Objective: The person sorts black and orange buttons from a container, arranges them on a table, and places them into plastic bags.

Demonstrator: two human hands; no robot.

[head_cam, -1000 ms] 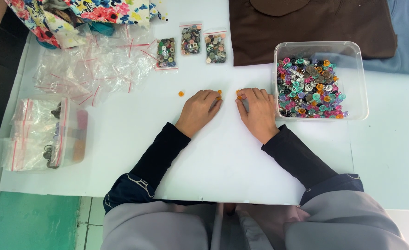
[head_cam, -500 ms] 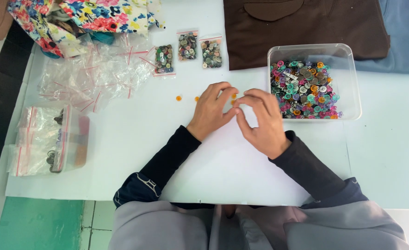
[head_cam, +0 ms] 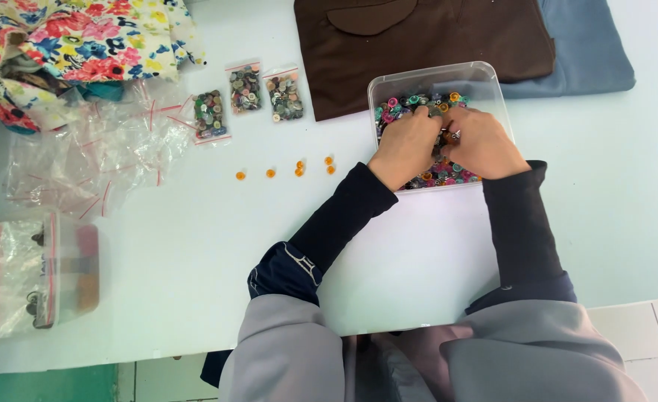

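Observation:
Both my hands are inside a clear plastic tub [head_cam: 433,74] filled with mixed coloured buttons [head_cam: 418,100], at the back right of the white table. My left hand [head_cam: 407,145] and my right hand [head_cam: 479,141] lie side by side, palms down, with the fingers curled into the buttons. The fingertips are buried, so I cannot see whether either hand holds a button. Several small orange buttons [head_cam: 298,168] lie in a loose row on the table, to the left of the tub.
Three small zip bags of buttons [head_cam: 246,91] lie behind the orange row. Left of them is a heap of clear bags [head_cam: 98,156], with a floral cloth [head_cam: 68,45] behind it. A brown garment [head_cam: 418,33] and a blue cloth [head_cam: 589,56] lie behind the tub. A clear box [head_cam: 39,275] stands at the left edge.
Both hands have moved from the middle of the table into the tub of buttons. More orange buttons now lie in the row on the table.

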